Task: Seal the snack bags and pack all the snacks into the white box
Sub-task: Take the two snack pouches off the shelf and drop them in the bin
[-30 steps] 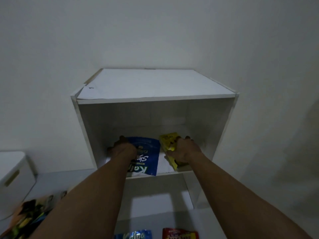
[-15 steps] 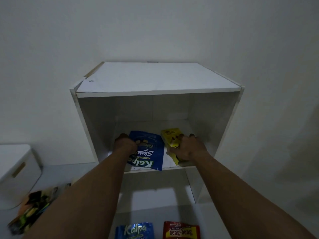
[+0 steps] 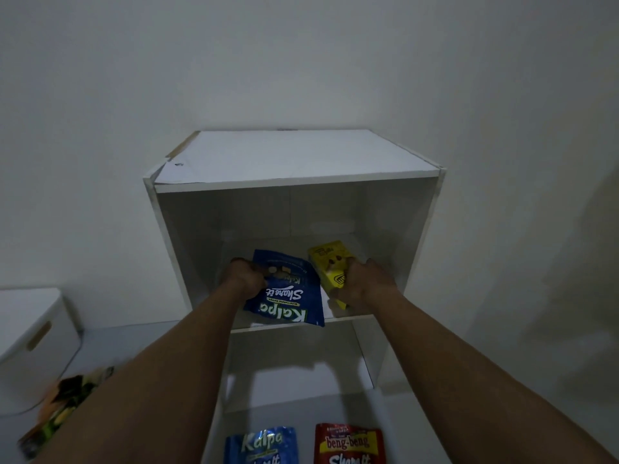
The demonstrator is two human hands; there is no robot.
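Note:
Both my arms reach into the upper compartment of a white open-front shelf unit (image 3: 294, 182). My left hand (image 3: 243, 277) grips the top left corner of a blue Kalpa snack bag (image 3: 284, 298) that lies on the shelf board and overhangs its front edge. My right hand (image 3: 363, 283) is closed around a small yellow snack pack (image 3: 328, 262), tilted up off the board. A second blue Kalpa bag (image 3: 261, 445) and a red beng-beng bag (image 3: 348, 443) lie on the surface below. A white box (image 3: 30, 343) with a slot handle stands at far left.
A loose pile of mixed colourful snack wrappers (image 3: 63, 406) lies at the lower left beside the white box. The shelf unit stands against a plain white wall, with its lower compartment (image 3: 298, 370) open beneath the shelf board.
The view has tilted down, showing more of the two bags below. Both hands have drawn back slightly toward the shelf's front edge with the blue bag and the yellow pack.

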